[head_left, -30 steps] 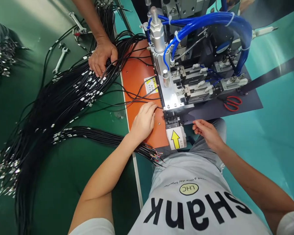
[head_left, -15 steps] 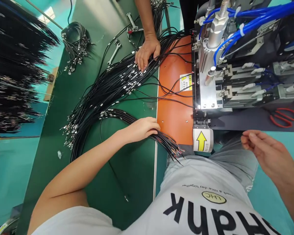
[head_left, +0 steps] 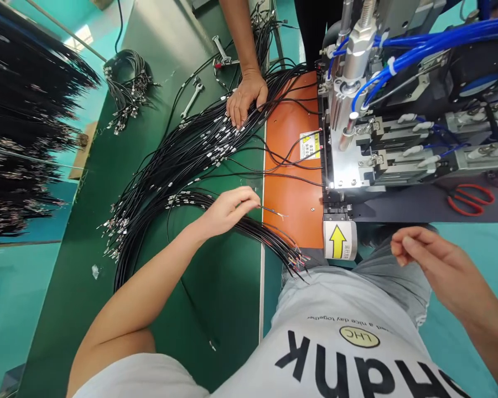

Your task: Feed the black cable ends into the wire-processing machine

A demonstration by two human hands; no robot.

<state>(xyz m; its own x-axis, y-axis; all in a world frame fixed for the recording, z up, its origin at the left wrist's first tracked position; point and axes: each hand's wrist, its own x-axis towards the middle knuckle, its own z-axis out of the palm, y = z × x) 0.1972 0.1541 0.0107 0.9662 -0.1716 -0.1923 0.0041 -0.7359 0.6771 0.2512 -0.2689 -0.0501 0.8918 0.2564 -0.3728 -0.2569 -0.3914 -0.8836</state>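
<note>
My left hand (head_left: 228, 210) pinches one thin black cable (head_left: 269, 210) lifted from the near bundle of black cables (head_left: 249, 229), its stripped end pointing toward the orange plate (head_left: 292, 193). My right hand (head_left: 434, 265) hovers empty, fingers loosely curled, to the right of the yellow arrow label (head_left: 339, 240) at the machine's front. The metal machine (head_left: 357, 155) with blue hoses (head_left: 415, 44) stands beyond the plate, with a few cables running into its left side.
A co-worker's hand (head_left: 245, 98) rests on a large pile of black cables with metal terminals (head_left: 182, 155) on the green table (head_left: 216, 309). Wrenches (head_left: 193, 97) lie at the back. Red scissors (head_left: 471, 199) sit right of the machine. More cable bundles hang at far left (head_left: 20, 138).
My left hand left the machine's slot, dropped to the near bundle, then lifted one cable out. My right hand drew away from the machine toward the right. The view swung left.
</note>
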